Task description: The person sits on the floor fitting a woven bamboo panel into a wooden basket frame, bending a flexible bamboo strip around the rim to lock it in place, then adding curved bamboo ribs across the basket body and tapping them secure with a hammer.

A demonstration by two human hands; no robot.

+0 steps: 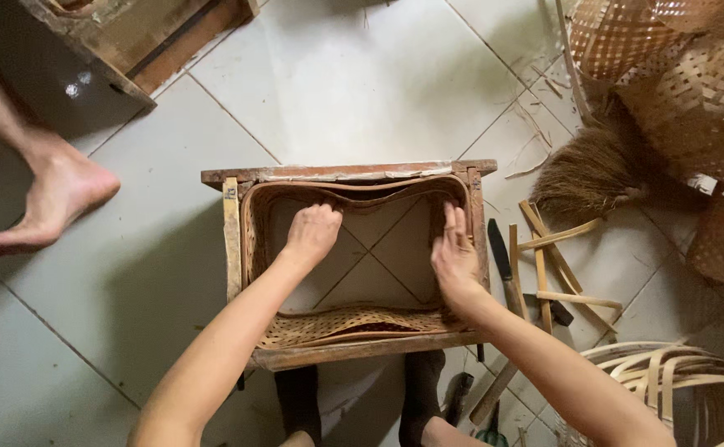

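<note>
— Hands were where?
— Left hand (312, 233) curled, right hand (454, 257) flat, fingers together, pressing the woven basket (353, 324) inside the wooden frame (345, 173); seating seemingly underway, needing even pressure next.

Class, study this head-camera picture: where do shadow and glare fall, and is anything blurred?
Head view: soft daylight; the tiled floor is brightest above the wooden frame; a glare spot shows at the dark upper left; shadow spreads left of the frame; left hand and right hand look sharp.

Left hand (312, 233) curled, right hand (454, 258) flat
</note>
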